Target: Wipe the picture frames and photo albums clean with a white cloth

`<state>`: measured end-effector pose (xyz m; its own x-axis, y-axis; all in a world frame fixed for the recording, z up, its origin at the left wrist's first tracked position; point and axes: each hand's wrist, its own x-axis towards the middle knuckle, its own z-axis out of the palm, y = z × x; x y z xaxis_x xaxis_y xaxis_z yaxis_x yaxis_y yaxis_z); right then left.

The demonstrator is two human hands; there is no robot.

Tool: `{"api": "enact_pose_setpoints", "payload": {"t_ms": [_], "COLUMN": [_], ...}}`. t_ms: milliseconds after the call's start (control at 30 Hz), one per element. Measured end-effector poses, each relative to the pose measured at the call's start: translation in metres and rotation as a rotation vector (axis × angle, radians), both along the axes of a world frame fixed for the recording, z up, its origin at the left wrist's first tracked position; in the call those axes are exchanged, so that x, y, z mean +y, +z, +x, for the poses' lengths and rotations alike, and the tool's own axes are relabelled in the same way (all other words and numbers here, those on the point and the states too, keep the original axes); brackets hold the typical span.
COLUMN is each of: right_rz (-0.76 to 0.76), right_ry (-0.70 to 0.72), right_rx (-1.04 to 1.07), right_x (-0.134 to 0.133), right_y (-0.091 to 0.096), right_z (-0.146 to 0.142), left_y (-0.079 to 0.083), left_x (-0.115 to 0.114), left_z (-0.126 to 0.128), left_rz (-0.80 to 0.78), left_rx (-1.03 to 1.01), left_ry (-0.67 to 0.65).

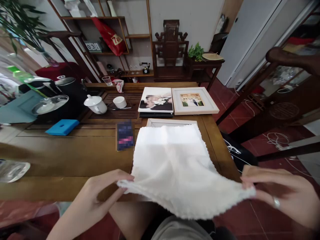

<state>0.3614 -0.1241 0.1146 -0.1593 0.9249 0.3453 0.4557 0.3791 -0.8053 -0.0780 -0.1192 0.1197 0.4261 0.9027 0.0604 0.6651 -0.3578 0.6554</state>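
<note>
Both hands out front at the bench's (75,150) near edge: left hand (100,196) and right hand (282,193) each pinch a corner of the white cloth (175,160), stretched over the near right corner, covering a picture frame (170,122).

Inside a home, in what is likely a sitting room kept for tea: a wooden table (75,150) carries a tea tray (125,114), lidded cup (95,104) and framed photographs (195,100), with a carved chair (171,50) and open shelves (105,36) behind.
</note>
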Motion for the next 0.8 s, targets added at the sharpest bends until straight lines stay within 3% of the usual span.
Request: {"api": "enact_pose_setpoints", "payload": {"t_ms": [100,233,500,800], "right_rz": [-0.124,-0.31,-0.13,-0.236], "right_ry": [0.17,0.29,0.091,-0.03], "right_rx": [-0.054,-0.104,-0.252,-0.278], "right_x": [0.022,0.061,0.146,0.198], "right_y": [0.008,-0.002,-0.04,-0.067], "right_z": [-0.002,-0.003,-0.038,-0.06], "left_y": [-0.004,-0.015,-0.026,-0.032], "left_x": [0.012,0.022,0.045,0.056], "left_z": [0.0,-0.007,0.006,0.006], "left_rz": [-0.13,-0.2,-0.139,-0.119], "left_rx": [-0.013,-0.046,-0.042,-0.054], "left_ry": [-0.037,-0.022,0.192,0.246]}}
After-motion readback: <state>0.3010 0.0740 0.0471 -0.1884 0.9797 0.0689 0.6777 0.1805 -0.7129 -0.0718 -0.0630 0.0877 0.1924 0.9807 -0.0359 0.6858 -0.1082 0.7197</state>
